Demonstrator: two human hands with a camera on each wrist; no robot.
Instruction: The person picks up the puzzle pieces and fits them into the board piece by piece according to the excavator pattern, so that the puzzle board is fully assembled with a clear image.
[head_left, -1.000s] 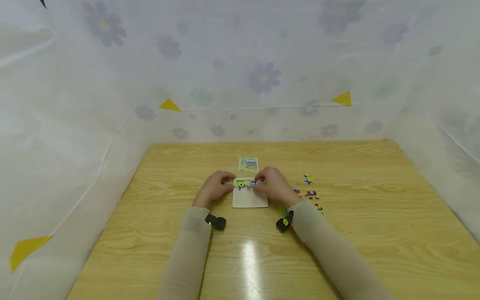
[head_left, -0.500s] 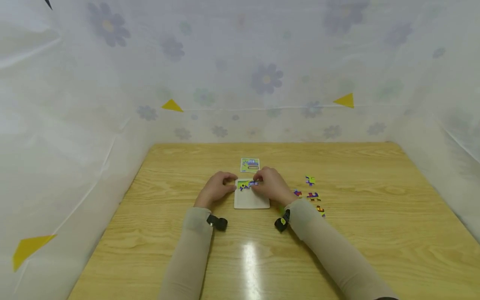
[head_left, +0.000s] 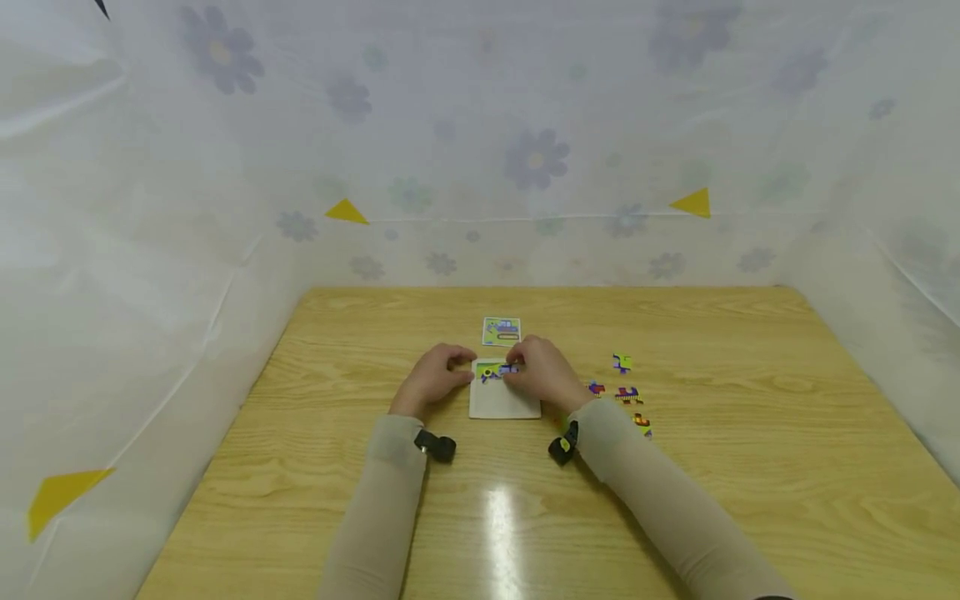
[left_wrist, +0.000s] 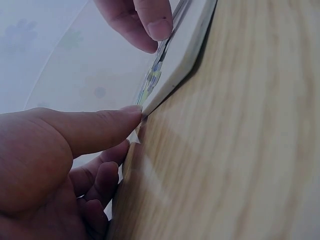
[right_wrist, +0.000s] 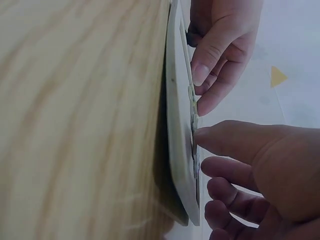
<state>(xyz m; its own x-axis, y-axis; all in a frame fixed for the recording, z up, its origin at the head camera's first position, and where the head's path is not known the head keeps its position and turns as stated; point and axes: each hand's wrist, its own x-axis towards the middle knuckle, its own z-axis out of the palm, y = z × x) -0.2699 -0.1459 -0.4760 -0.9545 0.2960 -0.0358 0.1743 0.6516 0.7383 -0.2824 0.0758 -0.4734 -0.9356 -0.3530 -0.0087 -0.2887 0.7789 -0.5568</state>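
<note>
A shallow white puzzle tray point(head_left: 504, 405) lies on the wooden table, with joined pieces point(head_left: 487, 372) in green, yellow and purple along its far side. At the tray's far left corner, my left hand point(head_left: 432, 377) grips the edge between thumb and fingers. The left thumb tip point(left_wrist: 131, 113) presses the tray's side in the left wrist view. My right hand point(head_left: 546, 372) pinches a purple-blue puzzle piece point(head_left: 508, 370) at the tray's far right part, partly covering it. In the right wrist view, the right thumb point(right_wrist: 206, 135) lies against the pieces in the tray.
Beyond the tray lies a picture card point(head_left: 501, 332) of a purple digger. Several loose pieces lie to the right: a green one point(head_left: 622, 362), red-and-purple ones point(head_left: 628, 395), point(head_left: 596, 388) and an orange-marked one point(head_left: 642, 423). A patterned white sheet point(head_left: 450, 150) walls in the table.
The whole head view has shifted slightly. Both hands stay at the tray, the right fingers still on the purple-blue piece, which now sits a little more in line with its neighbours.
</note>
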